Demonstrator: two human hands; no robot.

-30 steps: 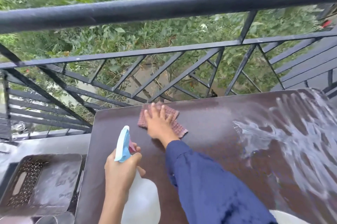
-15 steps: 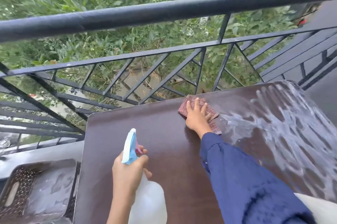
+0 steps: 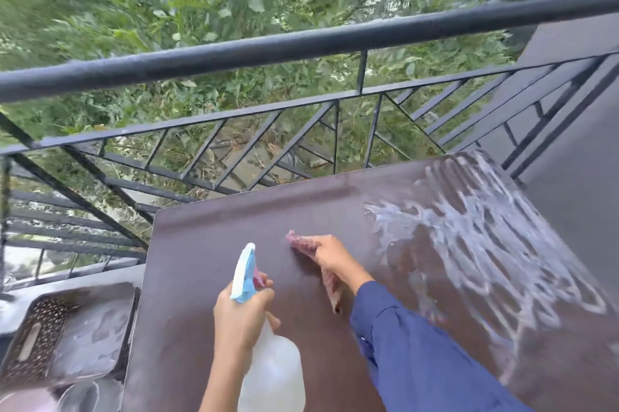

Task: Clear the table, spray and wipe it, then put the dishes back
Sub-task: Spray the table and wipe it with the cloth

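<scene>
Cloth point(image 3: 301, 241) seemingly beneath flat right hand point(image 3: 331, 257) on table point(image 3: 201, 244); spray bottle point(image 3: 272, 368) in grip of left hand point(image 3: 241, 314).

The left hand point(image 3: 239, 317) grips a bottle point(image 3: 273, 374), fingers point(image 3: 264, 295) curled round its neck. The right hand point(image 3: 330, 255) presses a cloth point(image 3: 301, 243) on the bench point(image 3: 201, 277); white foam point(image 3: 469, 244) lies right of its fingers.
</scene>
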